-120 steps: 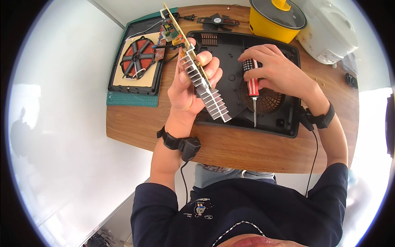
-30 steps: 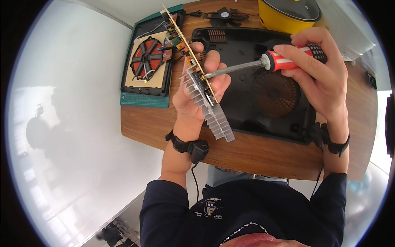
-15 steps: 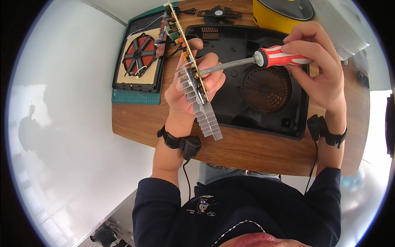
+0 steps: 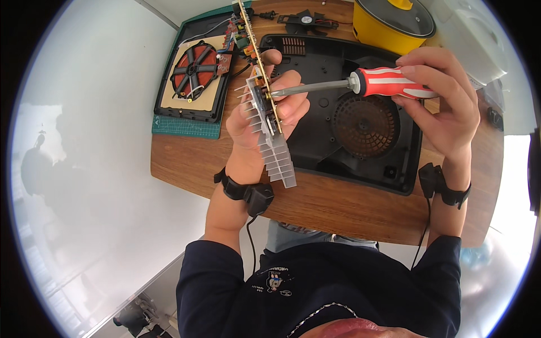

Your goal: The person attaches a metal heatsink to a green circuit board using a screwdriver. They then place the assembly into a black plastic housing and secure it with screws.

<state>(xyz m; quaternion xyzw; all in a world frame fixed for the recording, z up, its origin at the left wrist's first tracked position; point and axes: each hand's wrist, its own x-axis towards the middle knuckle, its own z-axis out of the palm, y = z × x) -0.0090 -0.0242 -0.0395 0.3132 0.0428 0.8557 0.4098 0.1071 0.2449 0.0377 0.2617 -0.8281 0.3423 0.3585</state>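
My left hand [image 4: 288, 96] is closed round a circuit board [image 4: 255, 48] held up on edge, its component side to the left. A finned metal heat sink [image 4: 276, 155] is attached at the board's near end. In my right hand [image 4: 445, 98] is a screwdriver [image 4: 389, 82] with a red and white handle, gripped between thumb and fingers. Its shaft points left and its tip meets the board's right face beside my left fingers; the exact contact point is too small to make out.
Beneath my hands lies a black plastic housing [image 4: 315, 146] with a round vent grille [image 4: 366, 124]. A coil unit [image 4: 194, 70] in a black frame rests on a green cutting mat [image 4: 186, 127] at left. Behind are a small black fan [image 4: 306, 20] and a yellow pot [image 4: 389, 25].
The board has shifted slightly and stands a little more upright, with the screwdriver still against it. The whole view has also moved slightly.
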